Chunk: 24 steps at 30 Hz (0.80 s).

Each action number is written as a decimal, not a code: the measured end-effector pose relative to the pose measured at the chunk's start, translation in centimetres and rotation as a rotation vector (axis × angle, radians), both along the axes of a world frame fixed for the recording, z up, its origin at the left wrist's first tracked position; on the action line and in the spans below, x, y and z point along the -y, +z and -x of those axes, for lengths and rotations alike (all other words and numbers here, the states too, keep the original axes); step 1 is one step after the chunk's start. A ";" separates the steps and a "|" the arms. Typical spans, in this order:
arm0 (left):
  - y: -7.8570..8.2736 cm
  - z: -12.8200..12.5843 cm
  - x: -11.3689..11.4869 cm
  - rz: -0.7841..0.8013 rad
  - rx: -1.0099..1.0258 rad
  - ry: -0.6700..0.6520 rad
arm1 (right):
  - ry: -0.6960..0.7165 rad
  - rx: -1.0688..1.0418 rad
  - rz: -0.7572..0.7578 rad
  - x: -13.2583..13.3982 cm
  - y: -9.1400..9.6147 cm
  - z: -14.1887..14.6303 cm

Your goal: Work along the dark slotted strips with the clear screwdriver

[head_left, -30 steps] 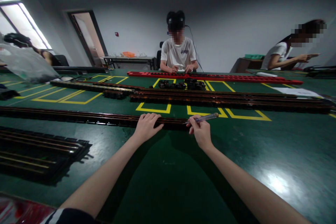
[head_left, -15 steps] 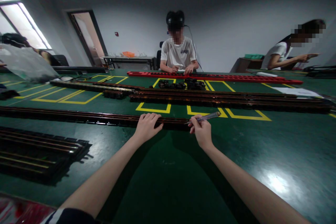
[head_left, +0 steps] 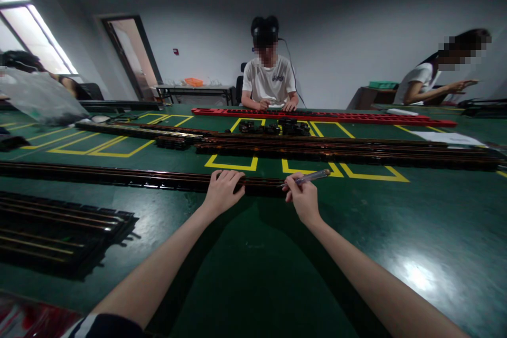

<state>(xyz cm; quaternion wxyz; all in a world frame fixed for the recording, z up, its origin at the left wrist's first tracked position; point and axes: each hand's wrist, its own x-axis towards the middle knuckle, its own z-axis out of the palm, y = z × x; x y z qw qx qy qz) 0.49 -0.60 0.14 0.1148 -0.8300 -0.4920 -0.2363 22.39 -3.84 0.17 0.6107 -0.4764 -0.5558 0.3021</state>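
Note:
A long black rail [head_left: 158,177] with copper-coloured strips lies across the green table in front of me. My left hand [head_left: 225,190] holds it near its right end, fingers over the far side and thumb on the near side. Just to the right, my right hand [head_left: 303,196] is closed around a screwdriver [head_left: 312,176] with a translucent handle. The handle slants up to the right, and its tip points left at the rail's end. Whether the tip touches the rail is too small to tell.
More black rails [head_left: 348,152] lie in a bundle beyond, with small black parts [head_left: 293,127] behind them. A stack of rails [head_left: 51,232] sits at near left. Across the table [head_left: 396,211] a person [head_left: 273,82] works at a red rail fixture [head_left: 356,118]. A plastic bag [head_left: 43,96] stands far left.
The screwdriver and my right hand have shifted very slightly to the left. My left hand stays on the rail. Across the table, the person's hands have moved a little.

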 end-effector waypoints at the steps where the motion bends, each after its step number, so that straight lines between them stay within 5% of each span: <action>1: 0.0 0.0 0.0 -0.005 0.002 -0.001 | 0.011 0.007 0.002 0.0 0.0 0.0; 24: -0.1 0.1 0.0 -0.015 0.004 -0.010 | 0.050 0.039 0.032 0.1 0.4 0.0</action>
